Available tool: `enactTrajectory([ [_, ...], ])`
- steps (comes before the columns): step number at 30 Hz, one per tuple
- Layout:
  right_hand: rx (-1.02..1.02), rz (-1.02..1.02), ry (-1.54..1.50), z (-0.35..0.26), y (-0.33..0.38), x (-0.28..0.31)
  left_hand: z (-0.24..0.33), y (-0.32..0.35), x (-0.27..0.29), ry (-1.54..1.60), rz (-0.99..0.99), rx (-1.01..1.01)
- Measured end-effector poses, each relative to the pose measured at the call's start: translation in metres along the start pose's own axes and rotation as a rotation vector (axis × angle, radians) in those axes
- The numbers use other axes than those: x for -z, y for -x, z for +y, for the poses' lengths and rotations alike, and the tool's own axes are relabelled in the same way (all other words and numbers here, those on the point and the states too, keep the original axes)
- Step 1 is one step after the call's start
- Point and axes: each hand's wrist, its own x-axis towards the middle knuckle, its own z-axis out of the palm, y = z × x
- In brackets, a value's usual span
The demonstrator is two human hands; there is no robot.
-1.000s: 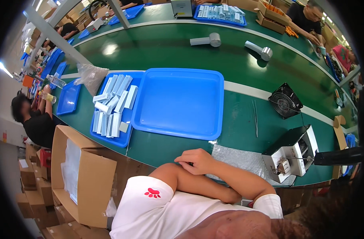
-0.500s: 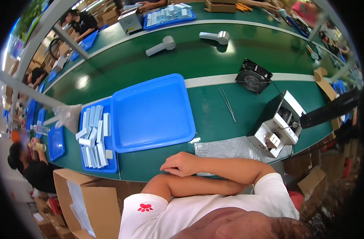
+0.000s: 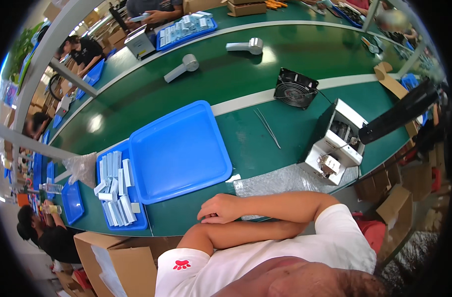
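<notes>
My forearms are crossed at the table's near edge. My right hand (image 3: 219, 208) lies at my left elbow with its fingers loosely curled and nothing visible in them. My left forearm (image 3: 255, 233) runs beneath the right one, and my left hand is hidden near my right elbow. Ahead of my right hand is a large blue tray (image 3: 181, 153) with nothing in it, overlapping a smaller blue tray (image 3: 137, 223) of pale blue rectangular pieces (image 3: 118, 185). Beside my right forearm, a clear plastic sheet (image 3: 268, 185) covers part of the green table.
Metal tweezers (image 3: 268, 129) lie behind the sheet. To the right stand a white-and-black machine (image 3: 330, 143), a black cooling fan (image 3: 295, 89) and a thick black cylinder (image 3: 399, 119). Two grey round-headed devices (image 3: 182, 67) lie on the green belt (image 3: 137, 94). A cardboard box (image 3: 132, 267) is near left. Other people work around.
My view has turned slightly, so most of the table's things appear farther left. The fingers of my right hand look a little more curled. My arms stay crossed.
</notes>
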Motion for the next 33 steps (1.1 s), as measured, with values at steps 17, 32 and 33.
enactTrajectory([
  [17,0.043,0.010,0.056,0.003,-0.002,0.000,0.002,0.003,0.001,0.015,0.058,0.039],
  [32,0.013,0.037,0.162,-0.002,-0.004,-0.004,0.008,-0.007,-0.001,0.031,0.214,0.105],
  [33,0.017,0.038,0.166,-0.004,-0.006,-0.003,0.009,-0.008,-0.001,0.028,0.224,0.118],
])
